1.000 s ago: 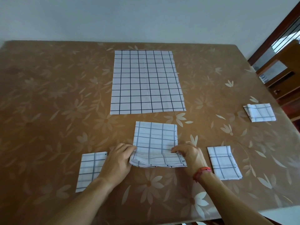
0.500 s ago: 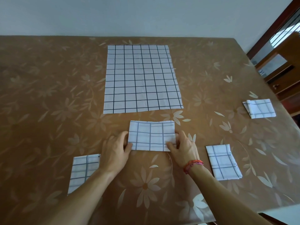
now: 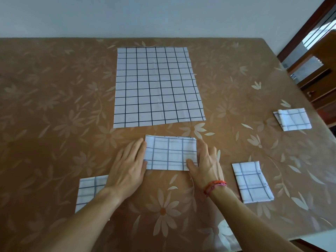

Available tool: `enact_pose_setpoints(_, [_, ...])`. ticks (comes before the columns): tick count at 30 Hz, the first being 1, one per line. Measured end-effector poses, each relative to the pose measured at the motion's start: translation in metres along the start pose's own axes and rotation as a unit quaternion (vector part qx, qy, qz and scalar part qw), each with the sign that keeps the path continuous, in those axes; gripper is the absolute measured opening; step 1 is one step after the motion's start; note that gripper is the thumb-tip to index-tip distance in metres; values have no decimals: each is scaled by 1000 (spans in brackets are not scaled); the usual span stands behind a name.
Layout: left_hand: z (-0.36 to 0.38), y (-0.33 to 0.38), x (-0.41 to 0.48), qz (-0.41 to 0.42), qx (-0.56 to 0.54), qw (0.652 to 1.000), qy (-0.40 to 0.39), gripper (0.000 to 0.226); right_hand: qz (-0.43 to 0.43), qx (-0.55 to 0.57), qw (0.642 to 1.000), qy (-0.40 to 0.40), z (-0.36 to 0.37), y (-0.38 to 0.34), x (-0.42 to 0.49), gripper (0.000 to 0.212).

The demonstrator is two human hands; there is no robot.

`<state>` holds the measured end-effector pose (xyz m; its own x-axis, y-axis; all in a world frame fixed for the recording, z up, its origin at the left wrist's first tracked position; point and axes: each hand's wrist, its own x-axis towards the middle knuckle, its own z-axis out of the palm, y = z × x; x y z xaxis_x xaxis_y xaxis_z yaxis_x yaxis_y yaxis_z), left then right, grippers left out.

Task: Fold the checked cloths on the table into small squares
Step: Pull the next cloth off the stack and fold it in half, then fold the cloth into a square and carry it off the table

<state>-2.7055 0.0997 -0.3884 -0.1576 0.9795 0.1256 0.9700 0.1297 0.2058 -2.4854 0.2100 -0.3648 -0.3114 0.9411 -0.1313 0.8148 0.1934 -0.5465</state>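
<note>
Folded white checked cloth rectangle point(image 3: 171, 154) lies between both hands on brown floral table point(image 3: 54, 106), long axis left-right. Fingers straight and flat: left hand point(image 3: 127, 170) at left end, right hand point(image 3: 207, 164) at right end, thumb on cloth. Equally near.

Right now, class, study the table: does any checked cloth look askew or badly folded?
Yes. The far-right folded cloth, near the edge of the table, looks untidy: an under layer pokes out past its left side, so its edges do not line up. The near-right folded cloth looks neat by comparison.
</note>
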Motion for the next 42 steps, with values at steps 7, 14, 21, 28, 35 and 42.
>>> enact_pose_setpoints(7, [10, -12, 9, 53, 57, 996, -50, 52, -183, -129, 974, 31, 22, -34, 1, 52])
enact_pose_setpoints(14, [12, -16, 16, 80, 106, 988, -78, 61, -256, -192, 945, -67, 58, -66, 22, 62])
enact_pose_setpoints(21, [15, -23, 19, 88, 101, 987, -88, 57, -286, -226, 923, -119, 74, -57, 28, 68])
enact_pose_setpoints(28, [16, -23, 19, 76, 86, 988, -104, 58, -270, -231, 927, -116, 75, -51, 27, 68])
enact_pose_setpoints(35, [13, -21, 20, 61, 71, 989, -119, 57, -214, -247, 936, -131, 39, -14, 20, 68])
enact_pose_setpoints(42, [11, -19, 19, 52, 22, 990, -127, 61, -164, -286, 932, -150, 4, 24, 18, 73])
